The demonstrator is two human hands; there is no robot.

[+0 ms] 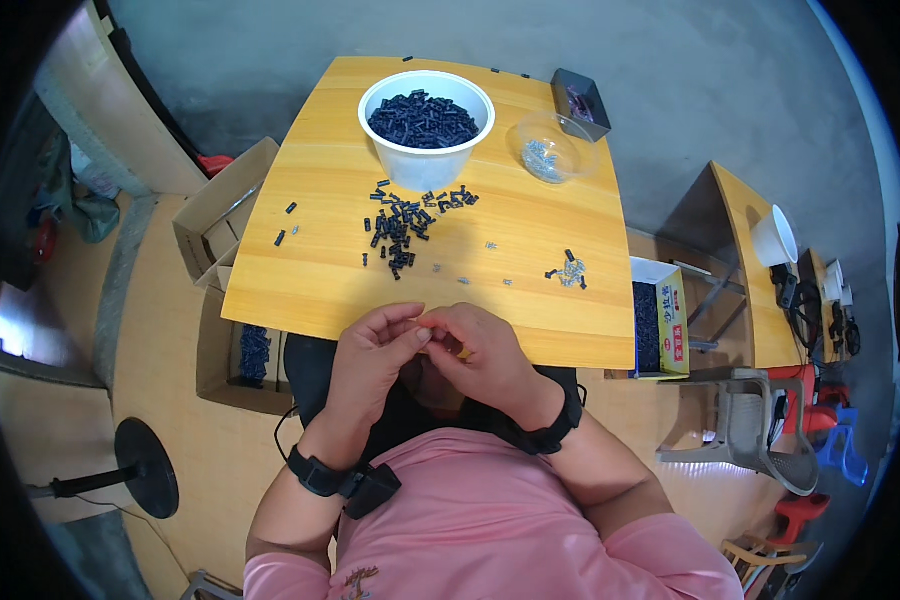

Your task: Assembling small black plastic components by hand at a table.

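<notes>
One head view is all I have, so I work from that. At the centre of the frame my left hand and right hand come together over the near edge of the table, thumbs and forefingers drawn in to a fine pinch. Each grip is nearly closed at the tips, but whatever may sit between them is too small and too covered by the fingers for me to make out, so I cannot tell what they have hold of.

Just above centre lies a loose heap of black parts, below the white tub at top centre, which is filled with more of the same. Right of centre is a little heap of pale bits with a few black parts against it; more pale bits lie in the clear bowl at upper right.

I judge the step in hand to be close fingertip work on one small part, both hands sharing it. As I read it, the next move calls for light, steady pressure, one hand bracing while the other adjusts, without either pinch slackening early. A slip could drop something over the table's edge.
</notes>
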